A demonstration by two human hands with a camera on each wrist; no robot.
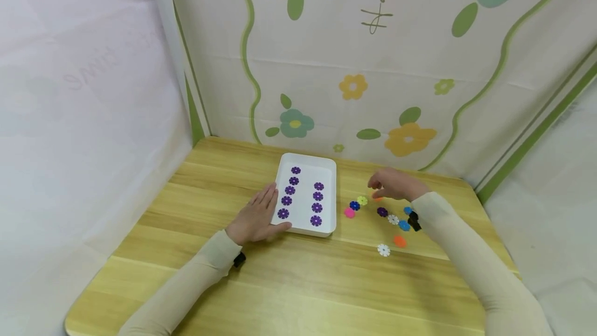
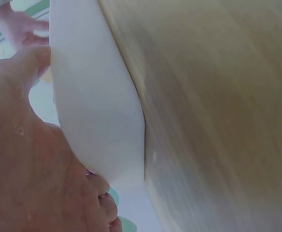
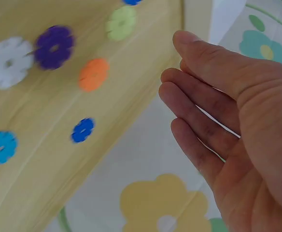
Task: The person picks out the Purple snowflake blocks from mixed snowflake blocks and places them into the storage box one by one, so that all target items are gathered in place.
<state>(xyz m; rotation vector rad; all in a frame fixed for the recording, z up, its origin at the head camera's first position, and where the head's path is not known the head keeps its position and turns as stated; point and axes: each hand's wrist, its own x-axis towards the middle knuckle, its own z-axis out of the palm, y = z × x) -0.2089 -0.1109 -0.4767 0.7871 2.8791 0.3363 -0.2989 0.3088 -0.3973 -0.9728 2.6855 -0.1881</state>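
A white rectangular tray stands on the wooden table, with purple flower-shaped discs in two columns inside it. At its left front corner rests my left hand, fingers stretched along the left side and thumb over the front rim. My right hand hovers above loose discs to the right of the tray. Its fingers are loosely bent, and the right wrist view shows nothing between them. Beneath and near it lie an orange disc, a purple disc and a yellow-green disc.
Other loose discs lie right of the tray: pink, dark blue, light blue, white and orange. A flower-printed cloth hangs behind the table's far edge.
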